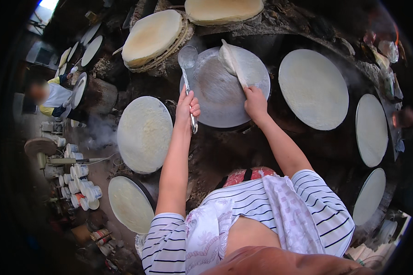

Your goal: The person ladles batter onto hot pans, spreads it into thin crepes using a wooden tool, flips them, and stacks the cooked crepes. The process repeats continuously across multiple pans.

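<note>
My left hand grips the handle of a metal ladle, whose bowl hangs over the left rim of a round griddle. In my right hand is the end of a thin, flat wooden spreader, which slants across the griddle's upper right part. A pale heap of batter lies against the spreader's left side near its far end. To the right of the spreader the griddle surface carries a thin whitish film, while its middle looks brownish and streaked.
Stacked round flatbreads rest on a woven tray behind the ladle; another stack is farther back. Batter-covered griddles stand left and right, with steam around. A co-worker stands at far left, near white buckets.
</note>
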